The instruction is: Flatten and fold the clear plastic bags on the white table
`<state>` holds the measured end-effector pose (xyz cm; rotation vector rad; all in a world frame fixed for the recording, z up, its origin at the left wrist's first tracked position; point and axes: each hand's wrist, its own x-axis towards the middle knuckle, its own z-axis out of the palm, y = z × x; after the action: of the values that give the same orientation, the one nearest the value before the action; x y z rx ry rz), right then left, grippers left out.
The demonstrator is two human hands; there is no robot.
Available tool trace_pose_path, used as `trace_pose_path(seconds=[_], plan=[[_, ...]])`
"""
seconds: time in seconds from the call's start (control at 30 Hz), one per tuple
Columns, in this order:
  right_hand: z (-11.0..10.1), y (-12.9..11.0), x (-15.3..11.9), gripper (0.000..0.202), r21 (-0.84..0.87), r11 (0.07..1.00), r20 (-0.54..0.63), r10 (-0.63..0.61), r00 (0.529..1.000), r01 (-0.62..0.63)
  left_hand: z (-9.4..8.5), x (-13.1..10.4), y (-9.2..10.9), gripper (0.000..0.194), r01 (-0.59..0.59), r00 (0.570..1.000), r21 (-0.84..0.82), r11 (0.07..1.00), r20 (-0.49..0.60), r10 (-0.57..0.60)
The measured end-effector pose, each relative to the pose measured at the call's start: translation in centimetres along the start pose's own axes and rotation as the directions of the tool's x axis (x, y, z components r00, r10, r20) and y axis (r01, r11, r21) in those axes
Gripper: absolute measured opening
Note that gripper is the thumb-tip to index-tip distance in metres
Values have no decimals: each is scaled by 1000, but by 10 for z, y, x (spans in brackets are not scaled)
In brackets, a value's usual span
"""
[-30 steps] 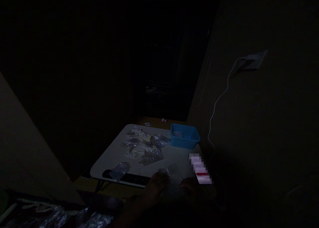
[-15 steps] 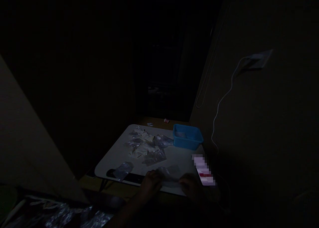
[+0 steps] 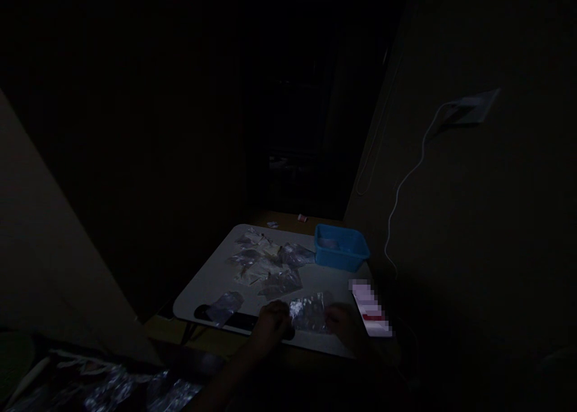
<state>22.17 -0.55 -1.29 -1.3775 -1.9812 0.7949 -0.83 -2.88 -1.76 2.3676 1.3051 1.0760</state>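
Between my hands, over the near edge of the white table (image 3: 207,280), a clear plastic bag (image 3: 310,313) is held up and catches the light. My left hand (image 3: 273,321) is closed at the bag's left edge. On the other side, my right hand (image 3: 339,319) pinches the bag's right edge; its fingers are dim. A long black strip (image 3: 241,321) lies along the table's front, partly behind my left hand, with another clear bag (image 3: 225,307) across its left part. Farther back spreads a pile of crumpled clear bags (image 3: 265,262).
A blue plastic basket (image 3: 340,259) stands at the back right with something pale inside. A lit phone (image 3: 372,310) lies at the table's right edge. A white cable (image 3: 401,184) hangs from a wall socket (image 3: 473,107). Shiny plastic (image 3: 112,388) lies at lower left. The room is very dark.
The plastic bag between my hands has gone from lying low and blurred to being raised and spread facing me. Both hands have shifted slightly upward and stay at its edges.
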Motion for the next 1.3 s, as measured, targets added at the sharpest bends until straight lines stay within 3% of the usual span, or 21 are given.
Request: trace_pose_path(seconds=[0.17, 0.27, 0.37, 0.47, 0.53, 0.77, 0.93, 1.0, 1.07, 1.13, 1.23, 1.3], plan=[[2, 12, 1, 32, 57, 998, -123, 22, 992, -16, 0, 1, 1, 20, 106, 994, 91, 990, -38, -103], [5, 20, 0, 37, 33, 999, -167, -1, 986, 7, -1, 2, 10, 26, 139, 989, 173, 975, -70, -129], [9, 24, 0, 37, -15, 1000, -216, -24, 976, 22, 0, 2, 20, 38, -11, 1000, 219, 976, 24, 6], [10, 22, 2, 36, -10, 1000, -216, -26, 976, 24, 1, 0, 28, 44, -203, 971, 285, 937, 182, 155], [10, 21, 3, 35, 1, 1000, -203, -26, 979, 27, 3, -1, 31, 45, -260, 952, 348, 901, 251, 178], [8, 31, 4, 35, -44, 999, -328, -44, 944, 31, 7, -5, 34, 51, -150, 961, 483, 863, 277, 11], [16, 28, -10, 37, -269, 963, -478, -118, 870, -17, 11, -6, 34, 53, -134, 963, 503, 854, 271, -9], [27, 15, -19, 39, -392, 919, -396, -201, 896, 33, 13, -7, 33, 53, -130, 967, 514, 848, 256, -7], [41, -4, -26, 43, -479, 866, -230, -281, 932, 143, 13, -7, 33, 53, -139, 965, 527, 839, 261, -4], [54, -24, -30, 45, -538, 808, -91, -339, 937, 240, 10, -6, 34, 52, -160, 951, 537, 828, 308, -16], [63, -43, -31, 39, -616, 755, -61, -332, 941, 227, 6, -6, 34, 51, -188, 920, 539, 821, 390, -45], [62, -41, -32, 39, -666, 715, -43, -320, 946, 212, 6, -7, 33, 53, -186, 918, 536, 824, 394, -50]])
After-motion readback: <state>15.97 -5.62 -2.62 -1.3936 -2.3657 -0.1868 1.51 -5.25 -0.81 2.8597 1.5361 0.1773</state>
